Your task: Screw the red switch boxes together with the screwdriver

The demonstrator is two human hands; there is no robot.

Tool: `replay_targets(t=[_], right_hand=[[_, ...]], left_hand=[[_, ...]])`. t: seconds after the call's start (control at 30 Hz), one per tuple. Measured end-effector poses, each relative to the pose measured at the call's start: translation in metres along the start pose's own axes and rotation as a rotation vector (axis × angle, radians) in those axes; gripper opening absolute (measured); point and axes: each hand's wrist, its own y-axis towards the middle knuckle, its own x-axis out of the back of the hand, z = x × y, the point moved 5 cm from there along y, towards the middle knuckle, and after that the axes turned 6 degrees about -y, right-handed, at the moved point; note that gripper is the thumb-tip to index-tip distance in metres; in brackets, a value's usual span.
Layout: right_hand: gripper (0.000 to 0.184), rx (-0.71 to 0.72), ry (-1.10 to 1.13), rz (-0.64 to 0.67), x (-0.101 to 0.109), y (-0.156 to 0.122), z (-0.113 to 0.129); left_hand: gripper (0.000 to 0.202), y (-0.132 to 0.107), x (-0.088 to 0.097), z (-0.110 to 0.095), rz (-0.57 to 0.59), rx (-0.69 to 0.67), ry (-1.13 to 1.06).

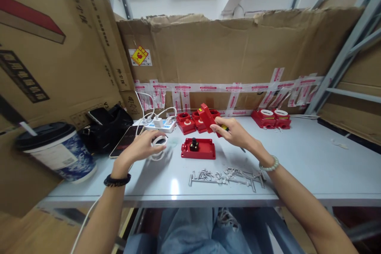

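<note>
My left hand [143,145] pinches a white ring [164,141] between thumb and fingers, above the left part of the table. Just under it more white rings [157,156] show, partly covered by the hand. In my right hand [235,131] a red plastic housing part [206,114] is held tilted, together with a screwdriver [225,127] whose yellow and black handle shows at the palm. Between the hands an open red box base [205,150] lies flat, with a black switch [194,145] standing inside it.
Loose screws and metal rods [226,176] lie near the front edge. Behind are red housings [186,124] and a white power strip [166,126]. Two red units [269,118] stand back right. A phone [126,141], black bag [104,127] and paper cup [64,154] are left. Cardboard [208,55] walls the back.
</note>
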Motion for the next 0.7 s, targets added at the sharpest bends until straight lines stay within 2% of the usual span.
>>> replay_targets(t=[0.1,0.2,0.27,0.33,0.4,0.5,0.6,0.7], right_hand=[[0.033,-0.014,0.003,0.019,-0.001,0.000,0.001],[0.034,-0.024,0.004,0.033,-0.002,-0.001,0.000],[0.033,-0.022,0.020,0.044,-0.002,-0.001,0.001],[0.033,-0.013,0.051,0.058,-0.003,-0.001,0.001],[0.033,0.000,0.083,0.072,-0.003,-0.001,0.002],[0.032,0.032,0.121,0.101,-0.003,-0.002,0.006],[0.032,0.060,0.149,0.165,-0.005,-0.002,0.009],[0.033,0.054,0.144,0.191,-0.008,-0.002,0.007]], left_hand=[[0.042,-0.007,-0.003,0.025,0.055,0.084,0.062],[0.039,-0.008,-0.006,0.025,0.072,0.051,0.045],[0.036,-0.005,-0.005,0.010,0.004,-0.016,0.020],[0.037,-0.001,-0.004,-0.016,-0.095,-0.123,-0.033],[0.042,0.006,-0.007,-0.049,-0.118,-0.273,-0.151],[0.055,0.021,-0.013,-0.087,-0.162,-0.385,-0.307],[0.063,0.036,-0.021,-0.108,-0.117,-0.476,-0.443],[0.052,0.046,-0.022,-0.111,-0.118,-0.506,-0.501]])
